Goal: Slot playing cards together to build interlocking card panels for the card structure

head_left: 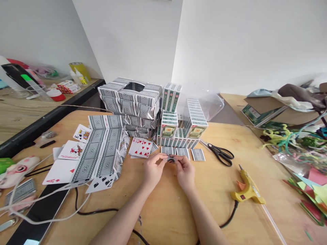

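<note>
My left hand (153, 170) and my right hand (185, 170) meet over the middle of the wooden table, fingertips pinched on the two ends of a small bent playing card (171, 158). Just beyond them, face-down cards (198, 154) with patterned backs lie in a row. A fan of heart cards (141, 147) rests to the left of the row. Farther left is a folded structure of joined cards (102, 146), with a seven of spades (101, 183) at its near edge. Behind stand a box built of cards (130, 98) and stacked green card packs (168, 131).
Black-handled scissors (221, 153) lie right of the packs. A yellow glue gun (247, 190) with a black cord rests nearer on the right. White and black cables cross the left front, over a dark shiny slab (41, 217). Coloured paper scraps (315, 190) lie at far right.
</note>
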{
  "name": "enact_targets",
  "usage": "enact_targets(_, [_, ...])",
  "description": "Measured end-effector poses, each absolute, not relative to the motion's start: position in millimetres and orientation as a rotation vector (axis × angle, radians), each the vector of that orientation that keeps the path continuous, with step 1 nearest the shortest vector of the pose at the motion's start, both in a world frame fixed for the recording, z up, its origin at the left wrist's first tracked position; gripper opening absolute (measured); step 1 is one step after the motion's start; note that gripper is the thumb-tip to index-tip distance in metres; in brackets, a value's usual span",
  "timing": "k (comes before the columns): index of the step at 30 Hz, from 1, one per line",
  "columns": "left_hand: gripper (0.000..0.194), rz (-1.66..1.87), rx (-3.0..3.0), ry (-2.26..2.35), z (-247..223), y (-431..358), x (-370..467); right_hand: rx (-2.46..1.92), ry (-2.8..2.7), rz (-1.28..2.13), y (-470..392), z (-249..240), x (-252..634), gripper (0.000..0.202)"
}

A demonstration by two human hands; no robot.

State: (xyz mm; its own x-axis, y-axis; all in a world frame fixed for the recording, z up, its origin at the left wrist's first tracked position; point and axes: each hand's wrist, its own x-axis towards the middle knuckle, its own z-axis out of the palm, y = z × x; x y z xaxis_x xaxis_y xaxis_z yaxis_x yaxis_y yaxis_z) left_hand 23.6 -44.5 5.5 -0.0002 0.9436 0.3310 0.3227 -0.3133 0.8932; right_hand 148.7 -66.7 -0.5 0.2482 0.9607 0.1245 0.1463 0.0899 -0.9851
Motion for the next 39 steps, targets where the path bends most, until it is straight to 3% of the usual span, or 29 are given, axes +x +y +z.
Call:
enact_targets(15, [0.024, 1.251, 1.306, 1.436, 9, -41, 22, -1.439, -1.21, 0.828, -66, 2, 147, 0.029])
enact_targets(27, [0.027, 1.113, 1.617, 1.477, -3, -38, 21, -1.56, -1.4, 0.727, -68, 1, 145, 0.028])
enact_targets(39, [0.022, 1.15, 1.757, 1.604, 3, -39, 19, -1.409, -1.408, 0.91, -67, -5, 148, 0.034])
